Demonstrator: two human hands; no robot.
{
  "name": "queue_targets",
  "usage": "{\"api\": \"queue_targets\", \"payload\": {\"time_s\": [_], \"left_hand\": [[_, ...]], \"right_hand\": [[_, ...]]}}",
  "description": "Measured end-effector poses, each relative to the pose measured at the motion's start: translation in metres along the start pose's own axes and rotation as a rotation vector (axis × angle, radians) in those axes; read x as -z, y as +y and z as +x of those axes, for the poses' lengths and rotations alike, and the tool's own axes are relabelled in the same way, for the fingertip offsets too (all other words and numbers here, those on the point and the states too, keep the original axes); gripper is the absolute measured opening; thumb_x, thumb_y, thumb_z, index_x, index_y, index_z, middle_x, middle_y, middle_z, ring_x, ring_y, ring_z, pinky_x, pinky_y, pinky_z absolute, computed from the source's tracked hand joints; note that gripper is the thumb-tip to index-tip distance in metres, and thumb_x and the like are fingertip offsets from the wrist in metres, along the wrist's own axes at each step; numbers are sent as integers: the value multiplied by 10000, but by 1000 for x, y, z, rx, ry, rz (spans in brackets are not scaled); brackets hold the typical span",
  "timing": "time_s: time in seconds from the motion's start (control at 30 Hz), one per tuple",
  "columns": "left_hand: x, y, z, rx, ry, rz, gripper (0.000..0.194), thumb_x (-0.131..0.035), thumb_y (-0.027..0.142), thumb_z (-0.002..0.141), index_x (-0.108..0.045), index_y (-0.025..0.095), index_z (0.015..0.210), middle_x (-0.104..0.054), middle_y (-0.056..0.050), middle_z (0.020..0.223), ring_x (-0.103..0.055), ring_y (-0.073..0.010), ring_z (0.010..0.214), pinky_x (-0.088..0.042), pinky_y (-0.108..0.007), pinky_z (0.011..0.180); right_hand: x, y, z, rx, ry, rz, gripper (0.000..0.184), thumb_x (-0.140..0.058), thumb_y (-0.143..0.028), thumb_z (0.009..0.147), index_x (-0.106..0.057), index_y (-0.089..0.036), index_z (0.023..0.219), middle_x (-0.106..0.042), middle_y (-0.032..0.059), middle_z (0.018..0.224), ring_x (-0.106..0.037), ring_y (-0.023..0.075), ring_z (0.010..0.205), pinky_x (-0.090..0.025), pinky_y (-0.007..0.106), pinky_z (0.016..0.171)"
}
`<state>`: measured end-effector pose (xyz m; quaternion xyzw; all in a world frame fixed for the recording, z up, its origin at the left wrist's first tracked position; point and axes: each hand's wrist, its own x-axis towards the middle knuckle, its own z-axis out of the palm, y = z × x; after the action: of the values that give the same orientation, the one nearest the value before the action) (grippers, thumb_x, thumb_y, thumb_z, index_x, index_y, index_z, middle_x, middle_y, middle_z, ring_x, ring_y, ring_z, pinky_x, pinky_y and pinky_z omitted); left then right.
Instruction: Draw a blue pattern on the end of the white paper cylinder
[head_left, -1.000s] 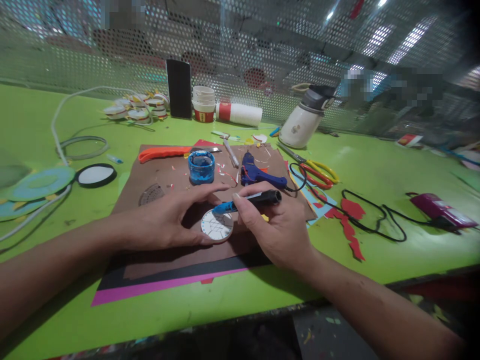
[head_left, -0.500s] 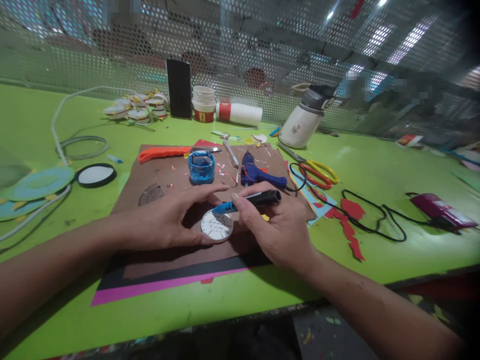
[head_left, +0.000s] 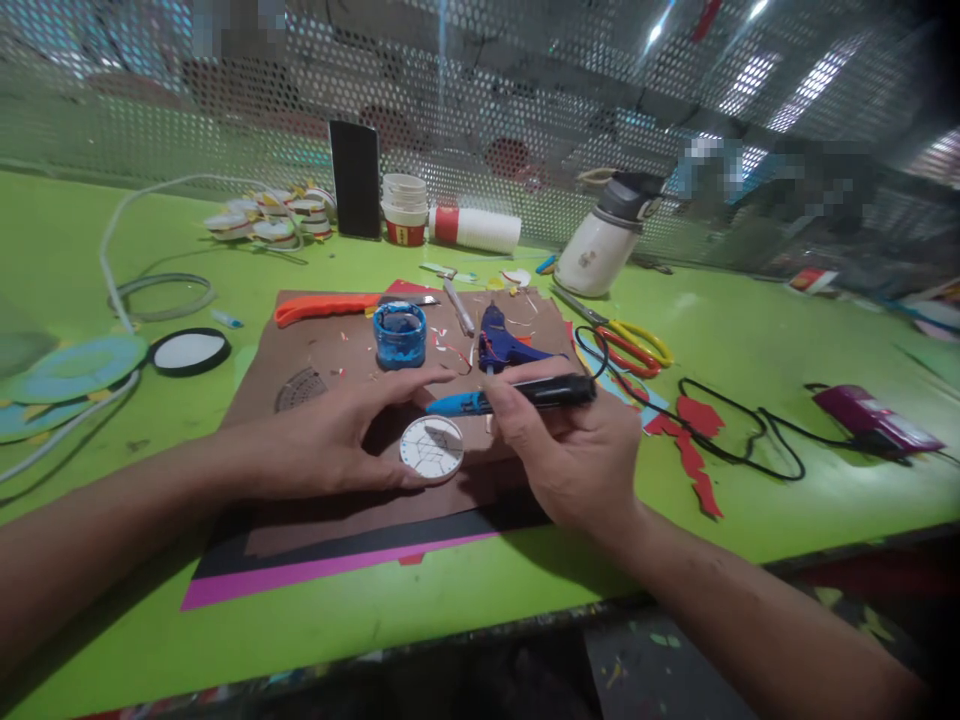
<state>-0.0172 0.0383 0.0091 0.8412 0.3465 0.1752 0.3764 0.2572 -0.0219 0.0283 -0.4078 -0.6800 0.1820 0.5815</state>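
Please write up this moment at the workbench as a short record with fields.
left hand: thumb at the rim of the white disc
right hand: holds the marker
disc: dark line pattern on top
on brown sheet: blue jar, glue gun, orange cutter
behind: phone, bottle

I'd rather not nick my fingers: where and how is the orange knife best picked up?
Take the orange knife by its handle, reaching down from above at the left. It lies flat, long handle to the left and metal blade pointing right behind the blue jar, so that side looks safest.
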Motion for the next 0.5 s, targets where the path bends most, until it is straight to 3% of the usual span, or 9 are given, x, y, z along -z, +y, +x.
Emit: {"api": "queue_targets", "payload": {"time_s": [0.27,0.5], "left_hand": [[-2,-1,0,-5,33,9,1081,-1002,713,1016,-603,398,1969,-889,-116,1677,-845,-462,1532,-662,-606,1404],[-5,-5,-2,6,45,-11,1118,-1045,703,1004,-592,394,1979,-797,-138,1852,-714,-503,1743,-538,-694,1519]], "right_hand": [[2,-6,4,-5,4,-33,337,-931,-416,1125,-803,-294,838,-804,-27,709,-771,196,621,-711,334,680],[1,-3,5,22,-51,32,235,-919,-297,1093,-834,-277,875,-863,-27,779,-773,164,644,-702,288,702]]}}
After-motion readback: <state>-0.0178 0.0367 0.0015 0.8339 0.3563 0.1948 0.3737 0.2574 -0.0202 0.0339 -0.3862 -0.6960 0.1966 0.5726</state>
